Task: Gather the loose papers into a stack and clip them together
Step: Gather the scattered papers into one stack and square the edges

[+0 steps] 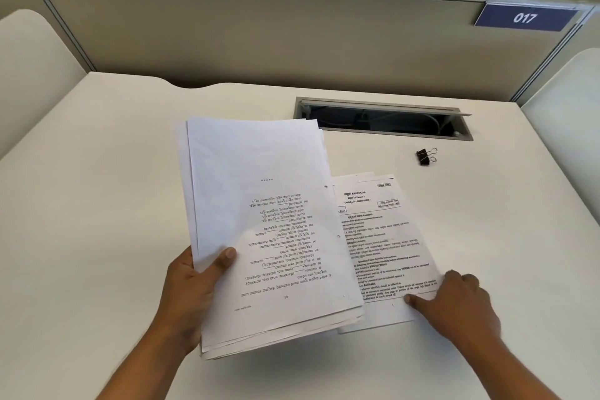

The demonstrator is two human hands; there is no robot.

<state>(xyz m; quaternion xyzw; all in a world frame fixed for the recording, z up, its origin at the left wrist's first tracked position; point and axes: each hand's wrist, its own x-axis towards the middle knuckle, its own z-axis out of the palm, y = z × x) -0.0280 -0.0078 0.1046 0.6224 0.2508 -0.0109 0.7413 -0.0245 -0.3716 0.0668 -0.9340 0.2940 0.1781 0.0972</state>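
Papers are only part gathered here, so I'd call this the collecting step, nowhere near clipping. Left hand [194, 289] grips a fat stack [269, 204] by its lower left edge, thumb on top, holding it tilted up off the surface [97, 204], with the print upside down to the camera.

Right hand [454, 305] sits on the bottom right corner of a few sheets [380, 237] lying flat on the surface, just right of the held stack and partly hidden under its edge. One fingertip is on the paper and the rest are curled over, but I can't tell whether it has pinched the corner or is just pressing on it.

Binder clip [426, 156] lies on its own further back and to the right, well apart from both hands, near the cable slot [383, 120].

Next move, I reckon: get those flat sheets lifted or slid into the stack, then square the edges, since the held bundle looks a bit fanned at the bottom. The two lots seem to face opposite ways, so one may want turning round. Clip comes after that.
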